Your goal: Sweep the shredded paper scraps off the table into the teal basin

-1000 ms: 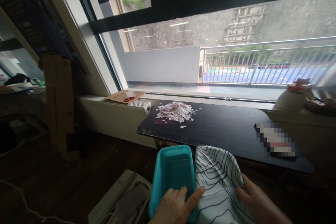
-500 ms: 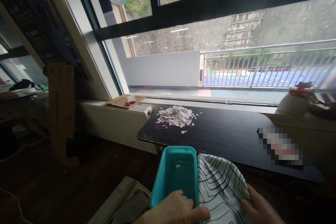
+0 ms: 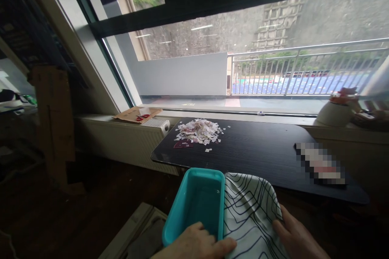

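Your left hand: your left hand (image 3: 194, 243) is at the near end of the deep teal plastic basin (image 3: 178, 206), its fingers curled over the inside and its thumb stretched across the right rim onto the cloth — the basin's wall is gripped between them.
Your right hand: your right hand (image 3: 294, 230) pinches the outer edge of the white cloth with wavy black lines (image 3: 251, 210), thumb on top, fingers partly hidden behind.
Basin and cloth: side by side before you, the cloth along the basin's right wall, both just by the near edge of the black rectangular tabletop (image 3: 258, 141).
Paper heap: a loose mound of small pale paper scraps (image 3: 199, 129) lies on the tabletop's left part, with a flat dark maroon piece (image 3: 183, 144) at its near side.
Tabletop's right end: a dark flat object, its face pixelated (image 3: 320, 164) — you cannot tell what it is.
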Demonstrator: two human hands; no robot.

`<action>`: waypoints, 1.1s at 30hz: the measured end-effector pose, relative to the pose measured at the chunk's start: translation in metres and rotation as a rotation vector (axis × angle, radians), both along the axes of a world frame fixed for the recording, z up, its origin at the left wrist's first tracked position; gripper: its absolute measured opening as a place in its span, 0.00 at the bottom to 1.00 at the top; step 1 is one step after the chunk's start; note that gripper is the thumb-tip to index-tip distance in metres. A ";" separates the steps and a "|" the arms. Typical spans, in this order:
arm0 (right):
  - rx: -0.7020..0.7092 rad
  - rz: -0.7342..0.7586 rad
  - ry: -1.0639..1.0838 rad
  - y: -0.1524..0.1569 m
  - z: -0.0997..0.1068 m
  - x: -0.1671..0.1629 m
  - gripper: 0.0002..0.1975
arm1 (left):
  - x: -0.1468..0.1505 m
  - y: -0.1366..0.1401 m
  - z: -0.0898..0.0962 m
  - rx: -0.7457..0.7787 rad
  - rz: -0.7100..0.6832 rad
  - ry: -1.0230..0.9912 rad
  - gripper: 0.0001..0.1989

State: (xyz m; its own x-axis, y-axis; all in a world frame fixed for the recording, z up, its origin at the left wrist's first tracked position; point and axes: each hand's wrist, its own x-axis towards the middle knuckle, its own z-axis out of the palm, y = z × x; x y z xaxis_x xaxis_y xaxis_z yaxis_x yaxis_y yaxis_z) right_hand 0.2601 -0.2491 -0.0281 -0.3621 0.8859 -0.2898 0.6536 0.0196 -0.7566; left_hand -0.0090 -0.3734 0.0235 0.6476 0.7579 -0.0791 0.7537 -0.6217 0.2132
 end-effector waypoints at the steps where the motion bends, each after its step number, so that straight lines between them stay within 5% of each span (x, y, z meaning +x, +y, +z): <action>1: -0.007 0.027 0.001 -0.001 0.003 -0.001 0.21 | 0.001 0.001 0.007 -0.020 -0.004 0.003 0.25; 9: -0.028 0.073 0.086 0.003 -0.001 0.002 0.18 | 0.009 0.007 0.058 -0.235 0.018 0.002 0.17; 18: -0.112 0.031 0.291 0.005 0.007 -0.013 0.21 | 0.010 0.010 0.089 -0.343 0.129 0.014 0.16; 21: -0.101 0.003 0.310 0.005 0.003 -0.018 0.21 | 0.005 0.014 0.081 -0.394 0.114 0.012 0.16; 28: 0.043 -0.117 0.276 0.012 -0.026 -0.023 0.16 | 0.000 0.028 0.031 -0.358 0.165 -0.046 0.23; 33: 0.072 -0.241 0.351 0.010 -0.039 -0.021 0.16 | 0.004 0.027 0.025 -0.310 0.136 -0.039 0.24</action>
